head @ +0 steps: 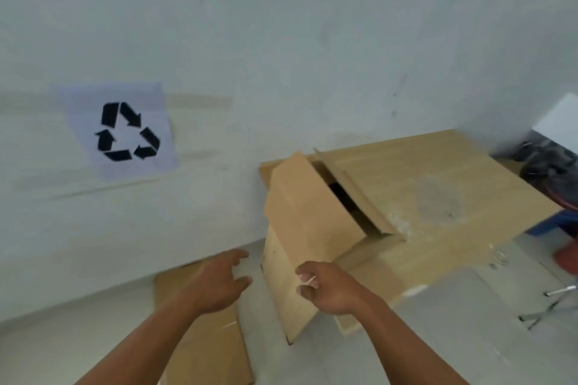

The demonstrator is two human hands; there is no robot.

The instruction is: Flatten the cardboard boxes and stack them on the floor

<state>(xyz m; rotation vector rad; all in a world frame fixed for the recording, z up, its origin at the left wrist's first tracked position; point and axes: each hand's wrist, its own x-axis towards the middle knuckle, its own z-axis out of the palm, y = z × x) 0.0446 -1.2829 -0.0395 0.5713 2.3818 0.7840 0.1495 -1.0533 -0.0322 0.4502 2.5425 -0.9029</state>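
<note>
While 2 hands reach, 1 box up, 1 flat sheet.

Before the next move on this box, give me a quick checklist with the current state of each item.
1. Right hand has hold of the cardboard box: ok, fingers curl over its near edge.
2. Left hand on the box: not ok, it is open and apart from it.
3. Box flattened: not ok, a dark gap still shows at its top.
4. Flattened cardboard already on the floor to stack onto: ok, it lies under the left forearm.
5. Box clear of the wooden table: cannot tell, it overlaps the table edge in this view.
</note>
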